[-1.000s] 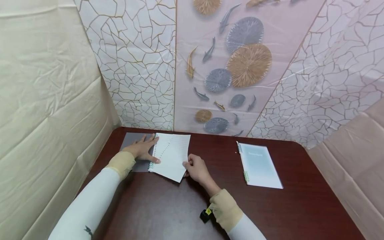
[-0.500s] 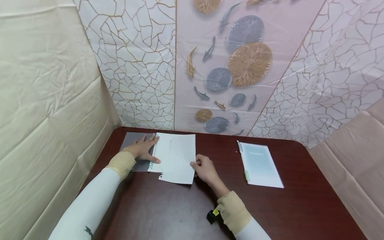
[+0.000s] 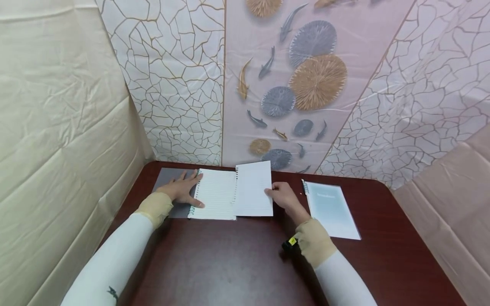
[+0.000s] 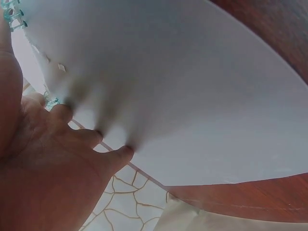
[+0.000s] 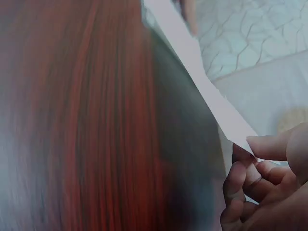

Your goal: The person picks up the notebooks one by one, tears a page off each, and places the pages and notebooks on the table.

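Note:
An open ring-bound notebook (image 3: 214,193) with lined pages lies at the back left of the table, its grey cover (image 3: 160,182) folded out to the left. My left hand (image 3: 180,190) rests spread across the cover and the binding, fingers straight. In the left wrist view the fingertips (image 4: 126,150) press on the grey cover (image 4: 192,96), and small paper scraps (image 4: 61,68) lie by the green rings. A loose sheet of paper (image 3: 253,191) with a ragged punched left edge is off the rings. My right hand (image 3: 285,196) pinches its right edge between thumb and fingers.
A second ring-bound notebook (image 3: 333,208) with a pale blue cover lies closed at the right. The dark red wooden table (image 3: 214,263) extends in front. Patterned cloth (image 3: 183,85) hangs behind the back edge.
The sheet has come off the notebook's rings and moved right and up with my right hand, exposing the lined page beneath. My left hand has stayed in place.

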`<state>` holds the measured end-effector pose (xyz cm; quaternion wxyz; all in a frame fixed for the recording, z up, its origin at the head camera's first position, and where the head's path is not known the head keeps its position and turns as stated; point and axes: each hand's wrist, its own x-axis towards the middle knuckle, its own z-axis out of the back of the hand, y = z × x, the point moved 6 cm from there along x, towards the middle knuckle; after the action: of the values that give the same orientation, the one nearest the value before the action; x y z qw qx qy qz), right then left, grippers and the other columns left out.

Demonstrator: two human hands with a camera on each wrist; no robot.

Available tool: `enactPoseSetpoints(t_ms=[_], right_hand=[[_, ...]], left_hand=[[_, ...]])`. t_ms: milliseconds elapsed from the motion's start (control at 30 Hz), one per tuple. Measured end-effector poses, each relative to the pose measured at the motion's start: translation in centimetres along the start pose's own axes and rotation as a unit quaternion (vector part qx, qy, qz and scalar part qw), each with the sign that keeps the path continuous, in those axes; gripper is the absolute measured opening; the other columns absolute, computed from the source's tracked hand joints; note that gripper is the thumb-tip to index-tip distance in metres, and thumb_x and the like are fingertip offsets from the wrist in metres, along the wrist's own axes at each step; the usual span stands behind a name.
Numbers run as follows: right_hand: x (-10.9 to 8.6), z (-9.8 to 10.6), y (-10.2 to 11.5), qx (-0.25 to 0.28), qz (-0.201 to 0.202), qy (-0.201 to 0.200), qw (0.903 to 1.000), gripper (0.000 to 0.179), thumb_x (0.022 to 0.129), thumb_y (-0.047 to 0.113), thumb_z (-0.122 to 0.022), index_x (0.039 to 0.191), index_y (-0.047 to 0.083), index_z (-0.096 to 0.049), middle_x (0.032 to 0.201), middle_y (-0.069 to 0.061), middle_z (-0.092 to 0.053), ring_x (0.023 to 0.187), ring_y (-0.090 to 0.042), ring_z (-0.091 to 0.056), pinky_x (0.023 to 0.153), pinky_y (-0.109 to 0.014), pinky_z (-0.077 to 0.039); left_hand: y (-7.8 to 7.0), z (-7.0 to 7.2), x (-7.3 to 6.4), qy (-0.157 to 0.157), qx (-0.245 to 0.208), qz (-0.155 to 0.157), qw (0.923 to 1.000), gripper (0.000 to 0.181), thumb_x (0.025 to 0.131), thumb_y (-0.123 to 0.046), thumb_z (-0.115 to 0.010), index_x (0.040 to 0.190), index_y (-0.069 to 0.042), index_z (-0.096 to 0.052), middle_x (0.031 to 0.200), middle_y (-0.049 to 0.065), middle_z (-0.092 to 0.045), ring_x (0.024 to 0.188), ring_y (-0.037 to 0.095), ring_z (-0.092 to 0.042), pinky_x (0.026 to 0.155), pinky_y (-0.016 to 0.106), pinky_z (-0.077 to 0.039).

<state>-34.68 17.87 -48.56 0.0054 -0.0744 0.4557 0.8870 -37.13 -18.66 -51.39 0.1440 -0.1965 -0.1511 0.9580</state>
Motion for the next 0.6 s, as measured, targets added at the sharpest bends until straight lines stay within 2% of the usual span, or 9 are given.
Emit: enactPoseSetpoints(t_ms=[33, 133, 367, 500, 600], right_hand=[[0.2, 0.3, -0.3, -0.011, -0.004, 0.002, 0.9999, 0.038, 0.106, 0.023, -0.065, 0.075, 0.01, -0.048, 0.063, 0.001, -0.035, 0.06, -0.017, -0.031, 0.059, -0.033, -0.032], [0.5, 0.8, -1.0, -0.032, -0.01, 0.007, 0.9994, 0.039, 0.105, 0.021, -0.066, 0.073, 0.011, -0.048, 0.063, 0.002, -0.032, 0.059, -0.017, -0.03, 0.058, -0.033, -0.032], [1.2, 0.7, -2.5, -0.095, -0.004, 0.01, 0.9954, 0.047, 0.101, 0.022, -0.071, 0.065, 0.016, -0.041, 0.059, 0.003, -0.028, 0.056, -0.015, -0.025, 0.055, -0.031, -0.029], [1.3, 0.4, -2.4, -0.149, 0.009, 0.004, 0.9887, 0.048, 0.098, 0.02, -0.073, 0.063, 0.015, -0.041, 0.058, 0.003, -0.029, 0.056, -0.015, -0.027, 0.054, -0.03, -0.03], [1.2, 0.5, -2.0, -0.209, 0.003, 0.003, 0.978, 0.041, 0.097, 0.024, -0.075, 0.068, 0.01, -0.05, 0.06, -0.001, -0.039, 0.057, -0.018, -0.036, 0.055, -0.033, -0.035]], left_hand=[[0.1, 0.0, 0.0, -0.001, -0.003, -0.002, 1.0, 0.138, 0.072, -0.081, -0.08, 0.172, -0.017, -0.009, 0.178, 0.013, 0.006, 0.159, 0.05, 0.01, 0.12, 0.078, -0.001], [-0.9, 0.6, -1.0, 0.005, -0.003, -0.004, 1.0, 0.134, 0.077, -0.074, -0.082, 0.172, -0.013, -0.009, 0.177, 0.016, 0.004, 0.159, 0.051, 0.009, 0.121, 0.077, -0.001], [-1.0, 0.9, -1.1, 0.001, 0.01, -0.005, 0.9999, 0.129, 0.081, -0.07, -0.082, 0.172, -0.014, -0.009, 0.177, 0.016, 0.004, 0.159, 0.051, 0.007, 0.121, 0.077, -0.005], [-1.1, 0.7, -1.0, 0.005, 0.01, -0.004, 0.9999, 0.129, 0.081, -0.071, -0.081, 0.172, -0.014, -0.009, 0.177, 0.017, 0.004, 0.159, 0.051, 0.008, 0.121, 0.077, -0.005], [-1.2, 0.7, -1.1, 0.003, 0.023, 0.0, 0.9997, 0.129, 0.08, -0.073, -0.08, 0.172, -0.014, -0.011, 0.177, 0.016, 0.002, 0.159, 0.052, 0.004, 0.121, 0.077, -0.009]])
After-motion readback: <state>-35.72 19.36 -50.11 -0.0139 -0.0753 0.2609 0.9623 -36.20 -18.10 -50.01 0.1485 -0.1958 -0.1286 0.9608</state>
